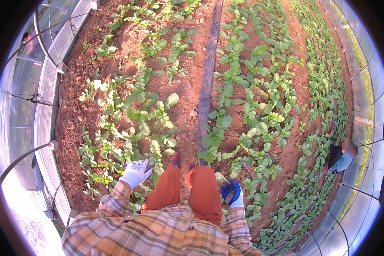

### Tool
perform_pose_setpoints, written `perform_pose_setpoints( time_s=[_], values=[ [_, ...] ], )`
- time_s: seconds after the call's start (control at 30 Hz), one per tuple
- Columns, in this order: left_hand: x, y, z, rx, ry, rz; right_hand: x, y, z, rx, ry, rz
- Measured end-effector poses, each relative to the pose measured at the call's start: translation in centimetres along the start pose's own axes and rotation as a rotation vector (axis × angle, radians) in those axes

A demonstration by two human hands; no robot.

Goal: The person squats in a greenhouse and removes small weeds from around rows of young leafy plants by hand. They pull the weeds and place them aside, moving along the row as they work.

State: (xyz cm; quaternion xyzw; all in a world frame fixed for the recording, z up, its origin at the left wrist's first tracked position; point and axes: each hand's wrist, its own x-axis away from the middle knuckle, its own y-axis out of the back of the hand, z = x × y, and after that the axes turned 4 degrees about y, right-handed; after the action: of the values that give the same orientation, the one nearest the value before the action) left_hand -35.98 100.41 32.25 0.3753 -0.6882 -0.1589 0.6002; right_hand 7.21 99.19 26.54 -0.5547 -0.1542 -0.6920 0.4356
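My left hand [136, 173], in a white work glove with printing on its back and blue on the palm side, is low over leafy green seedlings [108, 150] left of my knees. The back of the hand faces up and hides most of the fingers; whether they grip a leaf cannot be seen. To the right of my knees, my right hand [233, 192] is half curled, its blue palm coating showing. Dark shadow between its fingers hides any held thing. Broad-leaved plants [254, 185] grow close beside it. A small reddish-brown object [249, 170], unclear in kind, is among those leaves.
A dark strip [206, 92] runs lengthwise along the reddish soil [184, 105] between plant rows. The greenhouse's plastic side wall [20, 105] and pale base rail [44, 105] border the left. At far right, another person [340, 160] is low among a denser bed [326, 86].
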Motion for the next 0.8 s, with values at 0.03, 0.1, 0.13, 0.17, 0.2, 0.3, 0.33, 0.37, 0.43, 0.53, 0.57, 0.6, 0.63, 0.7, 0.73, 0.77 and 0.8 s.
perform_pose_setpoints(
  time_s=[0.03, 0.1, 0.13, 0.17, 0.2, 0.3, 0.33, 0.37, 0.43, 0.53, 0.57, 0.6, 0.63, 0.7, 0.73, 0.77, 0.8],
  values=[
    [-0.3, 0.8, -0.3, 0.043, 0.008, 0.062, 0.0, -0.2, 0.3, -0.021, 0.003, -0.010],
    [-1.4, 2.0, -1.0, 0.095, -0.049, 0.083, -0.5, -0.3, 0.6, -0.014, 0.039, -0.058],
    [-1.9, 2.9, -1.6, 0.121, -0.077, 0.093, -0.9, 0.0, 0.8, -0.031, 0.050, -0.062],
    [-2.4, 3.7, -2.4, 0.146, -0.105, 0.103, -1.2, 0.3, 1.0, -0.048, 0.060, -0.066],
    [-3.0, 4.8, -3.3, 0.157, -0.126, 0.112, -1.6, 0.5, 1.2, -0.059, 0.055, -0.116],
    [-4.4, 7.5, -5.0, 0.122, -0.218, 0.005, -3.3, 1.5, 1.2, -0.206, 0.023, -0.046],
    [-5.1, 8.4, -5.6, 0.084, -0.237, -0.014, -4.2, 2.6, 1.4, -0.217, 0.016, -0.038],
    [-6.0, 9.7, -6.6, 0.076, -0.224, 0.025, -5.4, 4.1, 1.5, -0.229, 0.017, -0.087],
    [-6.7, 11.9, -6.9, 0.021, -0.140, 0.054, -5.2, 2.1, 2.2, -0.239, -0.060, -0.157],
    [-7.8, 14.8, -8.0, -0.008, -0.137, 0.032, -5.1, 1.1, 3.5, -0.241, -0.089, -0.230],
    [-8.4, 15.7, -8.2, -0.014, -0.131, 0.037, -5.3, 0.8, 4.1, -0.237, -0.064, -0.199],
    [-8.8, 16.7, -8.7, -0.016, -0.138, 0.045, -5.2, 0.7, 4.6, -0.237, -0.072, -0.185],
    [-9.3, 17.4, -8.9, -0.028, -0.148, 0.063, -5.3, 0.5, 5.0, -0.237, -0.081, -0.170],
    [-10.5, 18.6, -8.9, -0.048, -0.172, 0.102, -5.5, -0.4, 5.6, -0.258, -0.080, -0.222],
    [-11.1, 19.3, -9.0, -0.044, -0.176, 0.117, -5.6, -0.9, 5.8, -0.267, -0.078, -0.251],
    [-11.9, 19.9, -8.8, -0.064, -0.186, 0.109, -5.9, -1.5, 5.8, -0.276, -0.063, -0.246],
    [-12.7, 20.5, -8.6, -0.085, -0.197, 0.101, -6.3, -2.0, 5.6, -0.287, -0.048, -0.242]
  ],
)
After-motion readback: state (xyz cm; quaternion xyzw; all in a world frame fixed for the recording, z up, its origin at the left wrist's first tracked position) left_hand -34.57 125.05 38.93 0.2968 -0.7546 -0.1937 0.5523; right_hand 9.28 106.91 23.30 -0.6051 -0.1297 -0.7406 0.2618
